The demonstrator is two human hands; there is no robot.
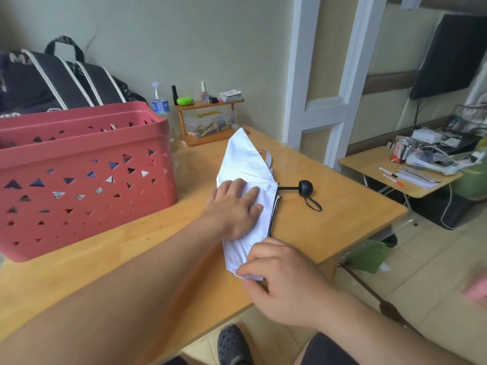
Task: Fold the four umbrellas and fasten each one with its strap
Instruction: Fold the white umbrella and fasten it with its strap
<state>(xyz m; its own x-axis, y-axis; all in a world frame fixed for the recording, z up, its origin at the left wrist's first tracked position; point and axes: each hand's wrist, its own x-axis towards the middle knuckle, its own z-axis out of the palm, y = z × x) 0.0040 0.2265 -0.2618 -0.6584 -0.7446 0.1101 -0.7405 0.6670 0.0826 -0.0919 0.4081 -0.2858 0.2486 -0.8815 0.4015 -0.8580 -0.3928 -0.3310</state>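
A white umbrella [243, 159] lies collapsed on the wooden table [329, 225], its canopy spread in flat pleats. Its black round handle [305, 187] with a wrist loop sticks out to the right, and a white strap [267, 156] shows at the canopy's right edge. My left hand [234, 206] presses flat on the middle of the canopy with straight fingers. My right hand [279, 280] pinches the near corner of the white fabric close to the table's front edge.
A red perforated basket [84, 180] stands on the table's left, with dark and light shapes showing through its holes. Behind it lies a black bag [58, 77]. A small wooden shelf [208, 122] with bottles sits at the back. A cluttered side table [411, 175] stands at right.
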